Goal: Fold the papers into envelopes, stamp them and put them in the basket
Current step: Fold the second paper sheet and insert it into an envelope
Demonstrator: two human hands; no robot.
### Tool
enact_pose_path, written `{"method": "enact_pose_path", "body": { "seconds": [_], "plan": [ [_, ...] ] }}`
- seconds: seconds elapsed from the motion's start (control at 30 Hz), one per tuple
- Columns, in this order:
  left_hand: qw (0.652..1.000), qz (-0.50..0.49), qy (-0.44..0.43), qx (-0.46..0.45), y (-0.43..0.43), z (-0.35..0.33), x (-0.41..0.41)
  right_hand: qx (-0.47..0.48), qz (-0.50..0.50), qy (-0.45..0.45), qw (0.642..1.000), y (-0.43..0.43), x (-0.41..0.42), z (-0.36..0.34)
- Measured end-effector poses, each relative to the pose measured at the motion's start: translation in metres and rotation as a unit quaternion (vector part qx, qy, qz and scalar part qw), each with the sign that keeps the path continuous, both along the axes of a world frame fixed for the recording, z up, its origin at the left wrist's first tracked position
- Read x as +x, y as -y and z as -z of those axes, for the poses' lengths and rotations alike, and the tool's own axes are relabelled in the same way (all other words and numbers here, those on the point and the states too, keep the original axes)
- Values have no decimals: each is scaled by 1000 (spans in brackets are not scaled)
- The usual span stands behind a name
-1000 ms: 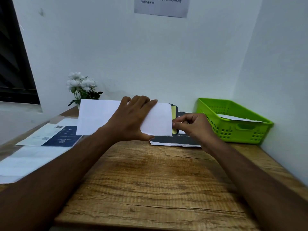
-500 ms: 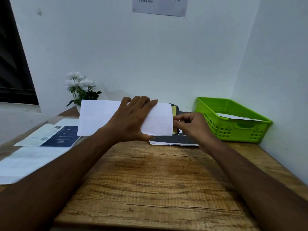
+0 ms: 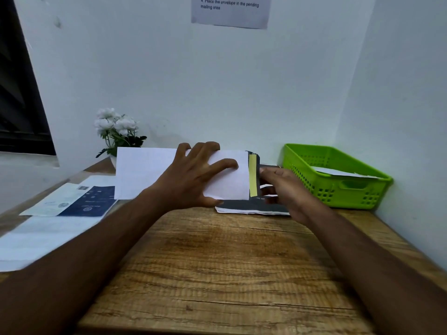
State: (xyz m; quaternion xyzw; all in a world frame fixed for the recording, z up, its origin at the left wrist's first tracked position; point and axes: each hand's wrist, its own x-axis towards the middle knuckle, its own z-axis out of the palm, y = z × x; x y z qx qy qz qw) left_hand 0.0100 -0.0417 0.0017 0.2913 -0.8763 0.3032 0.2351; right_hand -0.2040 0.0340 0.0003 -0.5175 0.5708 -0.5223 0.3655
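A white envelope (image 3: 145, 172) lies across the back of the wooden table (image 3: 217, 262), its right end resting on a dark booklet (image 3: 251, 205). My left hand (image 3: 193, 180) presses flat on the envelope with spread fingers. A yellow strip (image 3: 253, 175) shows along the envelope's right edge. My right hand (image 3: 283, 187) is just right of that strip, over the booklet, blurred, fingers curled toward the strip; whether it touches it is unclear. The green basket (image 3: 338, 189) stands at the back right with white paper (image 3: 338, 171) inside.
Loose papers and a blue-and-white leaflet (image 3: 79, 201) lie at the left, with a white sheet (image 3: 41, 240) nearer me. A pot of white flowers (image 3: 116, 131) stands by the back wall. Walls close in behind and to the right. A printed notice (image 3: 229, 10) hangs above.
My right hand has drawn away a little to the right of the envelope's edge, baring the yellow strip. My left hand has spread its fingers on the envelope.
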Motion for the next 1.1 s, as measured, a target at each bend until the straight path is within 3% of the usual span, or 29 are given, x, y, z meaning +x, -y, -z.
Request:
{"method": "enact_pose_path", "body": {
  "seconds": [1.1],
  "plan": [
    [1000,6,13,-22,1,2,-2,-37,-96,47,994,3,-2,5]
  ]
}}
